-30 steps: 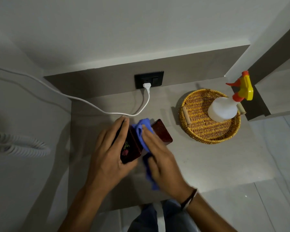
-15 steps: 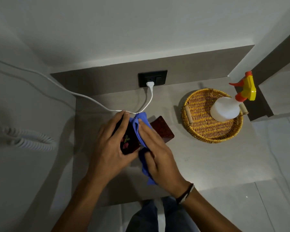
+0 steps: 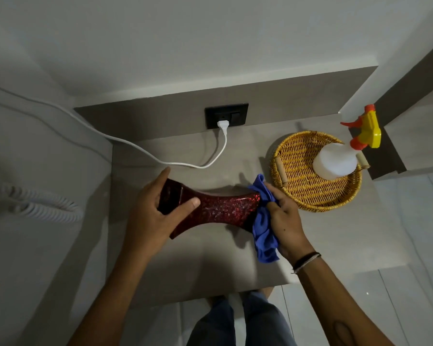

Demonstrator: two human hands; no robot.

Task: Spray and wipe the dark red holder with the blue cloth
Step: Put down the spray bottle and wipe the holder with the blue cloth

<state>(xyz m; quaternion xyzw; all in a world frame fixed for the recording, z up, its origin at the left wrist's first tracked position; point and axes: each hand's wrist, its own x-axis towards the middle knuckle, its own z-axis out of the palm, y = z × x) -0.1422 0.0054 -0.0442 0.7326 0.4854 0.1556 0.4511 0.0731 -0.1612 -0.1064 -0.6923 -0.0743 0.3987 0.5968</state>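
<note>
The dark red holder lies sideways above the grey counter, glittery, narrow at its waist and flared at both ends. My left hand grips its left end, thumb across the front face. My right hand presses the bunched blue cloth against the holder's right end, and the cloth's tail hangs down toward me. The white spray bottle with a yellow and orange trigger head stands in the wicker basket, to the right of my hands.
The round wicker basket sits at the counter's right side, close to my right hand. A white cord runs from the black wall socket across the back of the counter. A coiled white cord hangs at the left.
The holder was upright between my hands; it is turned sideways now. My right hand with the cloth has slid to the holder's right end, and my left hand holds the other end.
</note>
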